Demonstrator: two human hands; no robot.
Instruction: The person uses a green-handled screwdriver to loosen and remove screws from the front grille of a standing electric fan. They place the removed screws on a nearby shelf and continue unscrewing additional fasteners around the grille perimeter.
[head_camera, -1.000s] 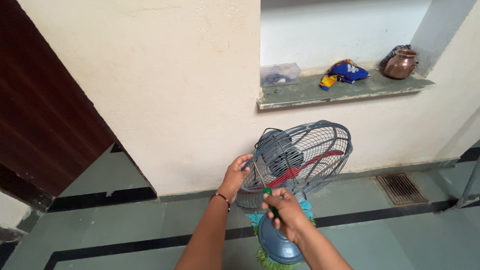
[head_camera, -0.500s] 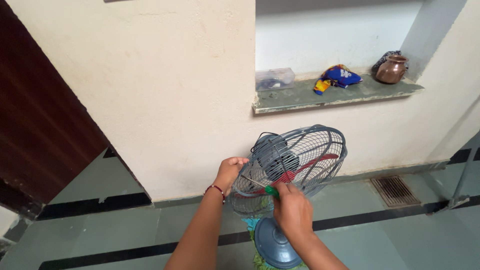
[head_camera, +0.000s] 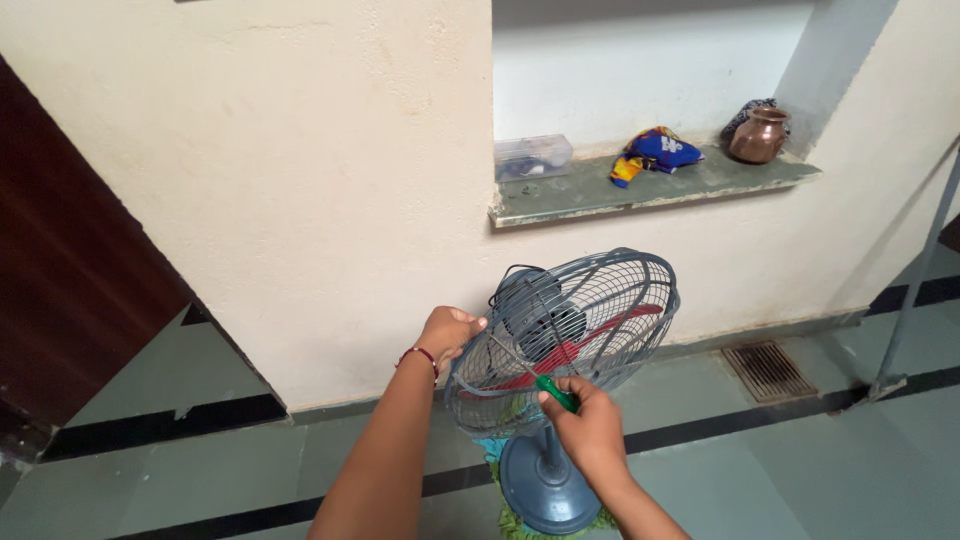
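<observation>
Hands work on a grey fan (head_camera: 570, 330) that stands on the floor (head_camera: 200, 470), near the cream wall (head_camera: 300, 180). The fan has a wire cage, red blades inside and a round grey base. The base sits on a green and blue cloth (head_camera: 510, 515).

The left hand (head_camera: 447, 333) is at the left edge of the wire cage. Its fingers are curled around the rim and hold it. A red thread band is on that wrist.

The right hand (head_camera: 592, 432) is at the near side of the cage, just above the fan's pole. Its fingers are pressed tight around a screwdriver (head_camera: 530, 372) with a green handle. The thin metal end points up and left, into the wires of the cage.

Far up on the wall is a stone shelf (head_camera: 650, 190). On it sit a clear plastic box (head_camera: 533, 156), a blue and yellow cloth (head_camera: 655, 152) and a brown metal pot (head_camera: 757, 135). A dark brown door (head_camera: 70, 290) is on the left. A floor drain (head_camera: 768, 370) is on the right, close to the wall, and a thin grey pole (head_camera: 915, 280) leans further right.
</observation>
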